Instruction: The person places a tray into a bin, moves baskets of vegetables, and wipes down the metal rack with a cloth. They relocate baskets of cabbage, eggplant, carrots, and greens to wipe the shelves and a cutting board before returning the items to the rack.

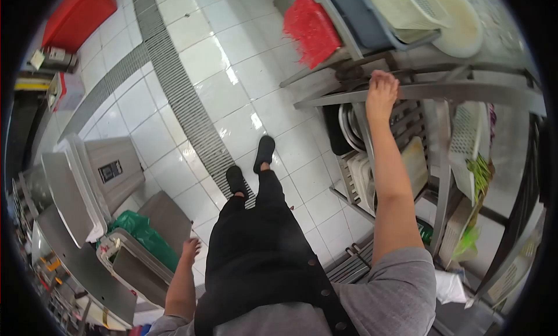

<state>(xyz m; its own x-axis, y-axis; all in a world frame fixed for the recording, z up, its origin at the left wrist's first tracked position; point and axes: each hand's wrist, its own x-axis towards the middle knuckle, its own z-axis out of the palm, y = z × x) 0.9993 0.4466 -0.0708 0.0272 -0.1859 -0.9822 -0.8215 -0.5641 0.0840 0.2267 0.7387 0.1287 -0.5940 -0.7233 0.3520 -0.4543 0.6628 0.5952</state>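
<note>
My right hand (383, 95) is stretched forward over the steel rail (424, 92) of a rack on the right. Its fingers are slightly bent and a little apart, with nothing showing in them. My left hand (190, 252) hangs low at my left side, fingers loose and apart, holding nothing. Closest to it are a grey panel (165, 220) and a green plastic bag (139, 234) in a bin. Below my right forearm, the rack holds pale trays (361, 176) and round metal rims (350, 127).
White tiles (302, 144) with a drain grate (174, 77) form the floor. A lidded grey bin (113, 170) stands left. A red container (78, 16) is at the upper left. Red cloth (313, 31) hangs ahead; green stalks (479, 176) lie on the right.
</note>
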